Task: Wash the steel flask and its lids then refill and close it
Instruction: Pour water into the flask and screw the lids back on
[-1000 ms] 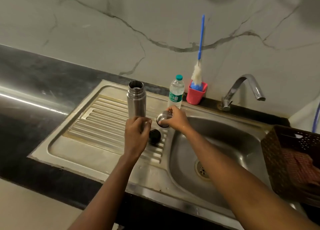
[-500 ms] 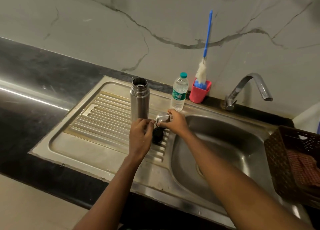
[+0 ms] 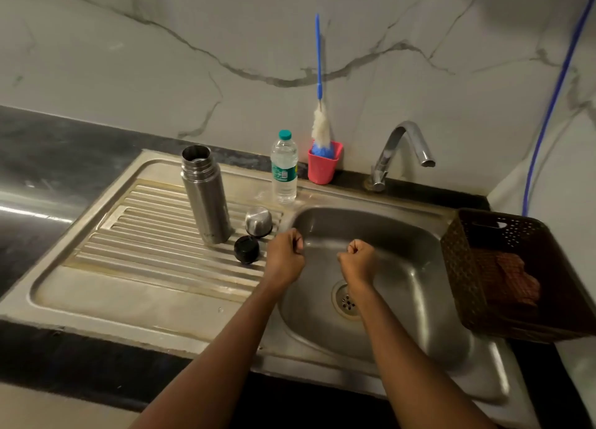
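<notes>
Tall cylindrical brushed-steel flask point(image 3: 206, 196) upright and uncapped on the ribbed drainboard of the stainless steel sink point(image 3: 135, 235); small domed steel outer lid point(image 3: 258, 222) just beside its base, round black plastic inner stopper point(image 3: 246, 250) just in front of that, both lying loose on the ribs; left hand point(image 3: 284, 258) curled into a loose fist at the basin's near-left edge, close to the stopper, holding nothing; right hand point(image 3: 357, 260) likewise closed and empty, over the basin above the drain; clear plastic water bottle with green cap point(image 3: 283, 168) standing behind, beside a pink plastic cup point(image 3: 323, 164) with a blue-handled white bottle brush point(image 3: 319, 83); curved chrome tap point(image 3: 400, 151) not running; brown perforated basket point(image 3: 458, 261) at right; flask likely rigid, light while empty and slick once wet, so best gripped around mid-body with a full wrap; lids small and prone to rolling on the ribs, best pinched by the rim; washing apparently not yet begun
</notes>
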